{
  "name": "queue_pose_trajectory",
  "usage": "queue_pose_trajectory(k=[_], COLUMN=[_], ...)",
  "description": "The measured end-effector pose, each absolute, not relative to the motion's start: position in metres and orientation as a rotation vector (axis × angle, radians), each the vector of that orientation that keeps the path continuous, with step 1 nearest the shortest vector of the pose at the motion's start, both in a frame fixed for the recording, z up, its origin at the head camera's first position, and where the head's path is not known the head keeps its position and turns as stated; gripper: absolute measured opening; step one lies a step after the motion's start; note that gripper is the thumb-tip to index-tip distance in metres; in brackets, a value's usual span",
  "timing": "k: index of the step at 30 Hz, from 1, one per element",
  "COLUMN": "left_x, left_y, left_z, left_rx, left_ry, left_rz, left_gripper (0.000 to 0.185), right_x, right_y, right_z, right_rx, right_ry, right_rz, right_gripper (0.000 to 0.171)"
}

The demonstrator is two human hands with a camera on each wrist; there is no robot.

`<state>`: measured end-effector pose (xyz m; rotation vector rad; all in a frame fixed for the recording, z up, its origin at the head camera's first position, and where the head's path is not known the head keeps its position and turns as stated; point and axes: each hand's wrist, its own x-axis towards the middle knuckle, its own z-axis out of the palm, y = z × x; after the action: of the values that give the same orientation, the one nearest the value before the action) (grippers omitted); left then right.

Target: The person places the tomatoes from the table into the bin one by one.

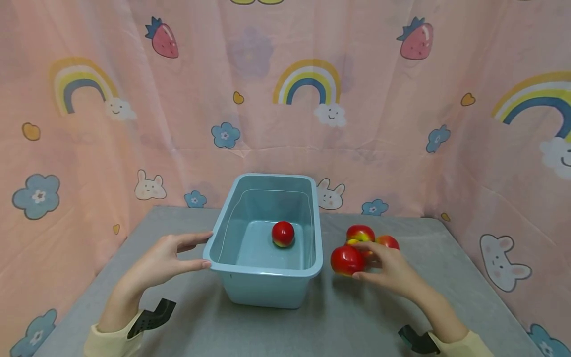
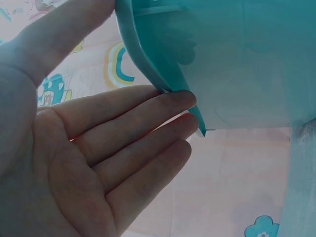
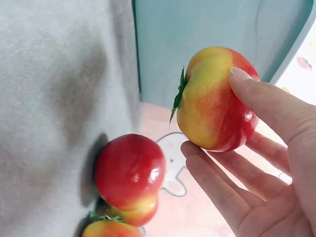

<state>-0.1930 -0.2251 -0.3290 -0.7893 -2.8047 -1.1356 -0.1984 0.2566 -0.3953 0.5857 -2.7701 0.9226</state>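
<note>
My right hand [image 1: 394, 270] grips a red and yellow tomato [image 3: 215, 98] between thumb and fingers, just off the basin's right side. Its green leafy top points away from the palm in the right wrist view. Behind and beside it, more red and yellow tomatoes [image 1: 360, 232] sit close together on the table. With fingers straight, my left hand [image 2: 98, 148] touches the left rim of the light blue basin [image 1: 263, 271]. Thumb and index tips rest on that rim, spaced apart. Inside the basin, on its floor, lies one red tomato [image 1: 283, 234].
A grey cloth-like surface covers the table [image 1: 187, 317]. Close behind it hangs a pink curtain [image 1: 192, 99] printed with rainbows, strawberries and rabbits, which also runs along both sides. Black straps [image 1: 153, 316] circle both wrists over pale yellow sleeves.
</note>
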Motion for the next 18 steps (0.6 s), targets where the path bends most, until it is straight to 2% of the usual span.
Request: queue_pose_trajectory(k=[18], left_x=[-0.193], left_y=[-0.225], left_z=[-0.329], left_rx=[-0.784], left_ry=[-2.810], left_rz=[-1.126], left_gripper=[0.062], right_x=[-0.196], right_y=[0.254], right_z=[-0.367], right_rx=[0.678], right_ry=[-2.671], right_rz=[0.792], right_gripper=[0.064])
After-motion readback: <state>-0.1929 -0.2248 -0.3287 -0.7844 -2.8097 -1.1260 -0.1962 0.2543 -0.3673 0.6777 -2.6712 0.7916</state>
